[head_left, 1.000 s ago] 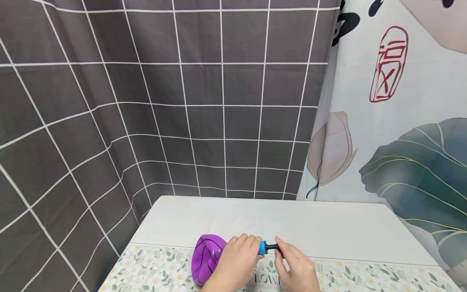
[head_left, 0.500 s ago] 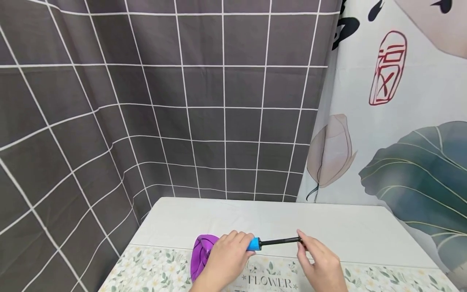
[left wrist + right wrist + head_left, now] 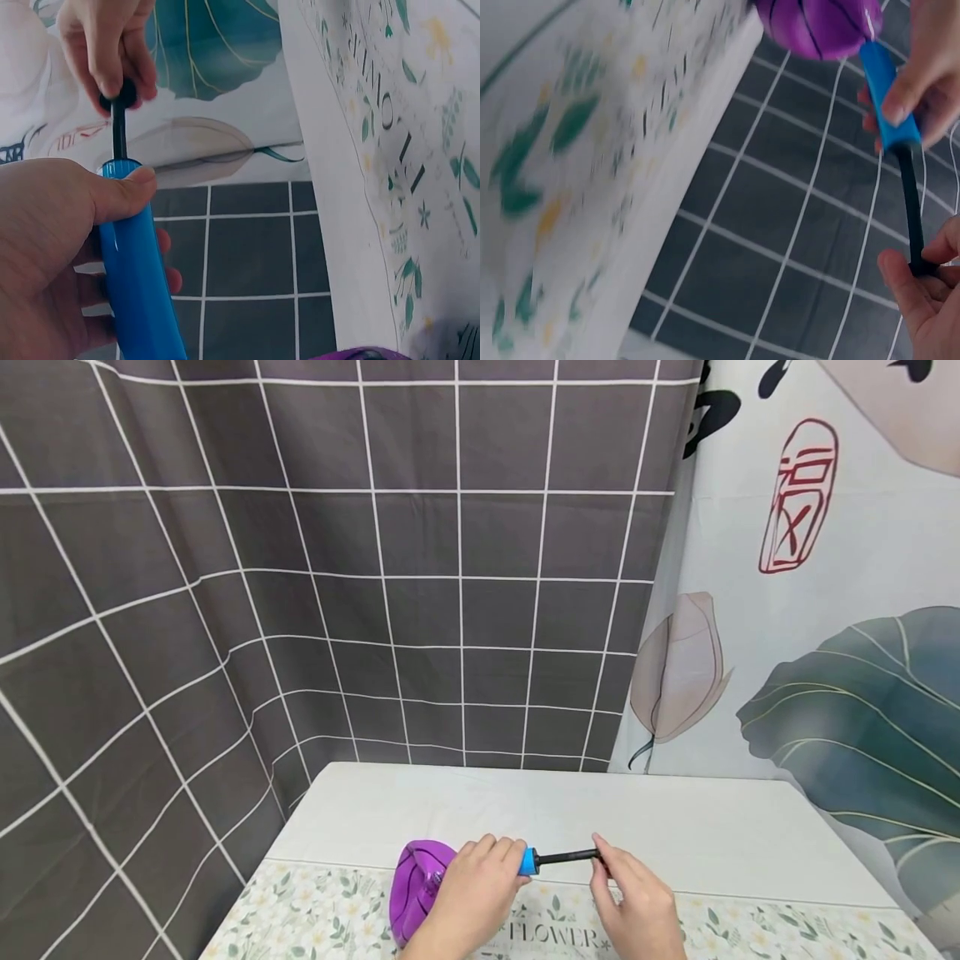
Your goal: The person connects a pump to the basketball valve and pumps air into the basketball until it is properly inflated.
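My left hand [image 3: 476, 897] wraps round the blue barrel of a hand air pump [image 3: 139, 262], thumb laid along its top end. Out of that end comes a black plunger rod [image 3: 566, 857], drawn well out of the barrel. With thumb and fingers, my right hand [image 3: 641, 906] pinches the black knob [image 3: 922, 268] at the rod's far end. A purple ball [image 3: 412, 893] with black lines, looking creased and soft, sits left of my left hand. In the right wrist view, a thin needle [image 3: 869, 26] joins the pump's other end to the ball [image 3: 814, 28].
Below the hands is a table with a white back part [image 3: 675, 814] and a floral cover [image 3: 322, 902] lettered FLOWER along the front. A dark grid-patterned curtain [image 3: 420, 610] hangs behind and to the left. On the right hangs a white leaf-print curtain [image 3: 825, 693].
The right hand first drew the plunger far out to the right, then moved back left a little, sliding the rod partway in. The left hand keeps its grip on the barrel.
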A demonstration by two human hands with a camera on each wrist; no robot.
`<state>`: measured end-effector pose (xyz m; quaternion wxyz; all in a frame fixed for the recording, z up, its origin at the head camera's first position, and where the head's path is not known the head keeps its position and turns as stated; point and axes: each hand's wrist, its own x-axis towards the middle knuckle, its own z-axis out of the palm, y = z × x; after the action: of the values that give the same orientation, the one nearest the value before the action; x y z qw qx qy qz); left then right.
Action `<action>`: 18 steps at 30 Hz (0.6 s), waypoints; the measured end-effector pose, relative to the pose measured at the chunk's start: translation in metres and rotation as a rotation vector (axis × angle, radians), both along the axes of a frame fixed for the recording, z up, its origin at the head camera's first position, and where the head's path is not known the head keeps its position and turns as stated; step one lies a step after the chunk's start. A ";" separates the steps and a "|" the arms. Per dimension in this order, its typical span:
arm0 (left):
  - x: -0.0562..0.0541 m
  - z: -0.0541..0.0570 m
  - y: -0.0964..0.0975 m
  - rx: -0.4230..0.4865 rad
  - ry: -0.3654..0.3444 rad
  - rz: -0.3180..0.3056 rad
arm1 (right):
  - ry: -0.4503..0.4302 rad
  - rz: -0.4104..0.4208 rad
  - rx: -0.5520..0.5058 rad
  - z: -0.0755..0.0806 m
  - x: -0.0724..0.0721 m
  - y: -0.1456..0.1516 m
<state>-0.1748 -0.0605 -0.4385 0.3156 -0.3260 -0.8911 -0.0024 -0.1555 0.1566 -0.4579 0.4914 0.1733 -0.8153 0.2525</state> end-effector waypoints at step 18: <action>-0.002 -0.002 -0.007 0.043 -0.117 -0.019 | 0.026 0.062 0.027 -0.002 -0.002 0.009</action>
<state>-0.1770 -0.0673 -0.4405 0.2700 -0.3268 -0.9047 -0.0433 -0.1575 0.1655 -0.4597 0.4916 0.2084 -0.8064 0.2543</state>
